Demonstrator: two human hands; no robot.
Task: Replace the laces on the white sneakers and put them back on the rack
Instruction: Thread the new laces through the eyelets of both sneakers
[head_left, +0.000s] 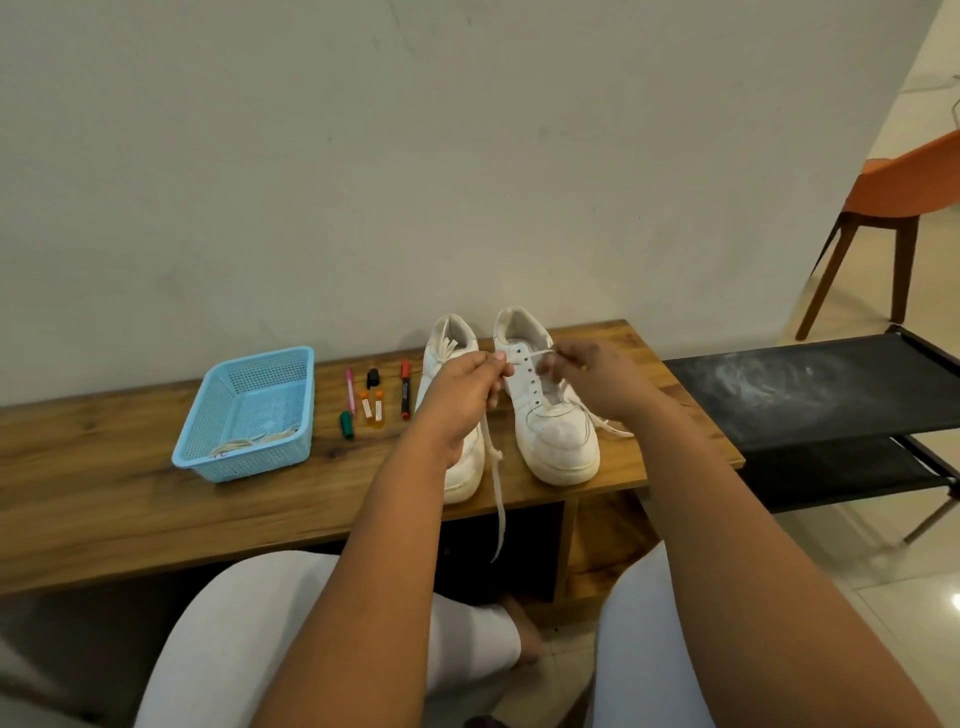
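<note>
Two white sneakers stand side by side on the wooden tabletop (130, 499), toes toward the person; I take the right sneaker (553, 410) as the landmark. Far to its left is one blue basket (249, 415), then a group of about six markers (371, 397), then the left sneaker (457, 415) just beside it. The left hand (460, 397) pinches one lace (496, 483) over the gap between the shoes, and the long end hangs down past the tabletop edge. The right hand (597, 382) holds the other end with curled fingers, above the upper eyelets of the right sneaker. To its right stands one black rack (810, 389), and behind that one orange chair (904, 187).

I think the hanging end could catch on the tabletop edge, or a strong pull could drag the lace out of an eyelet or tip the shoe.
</note>
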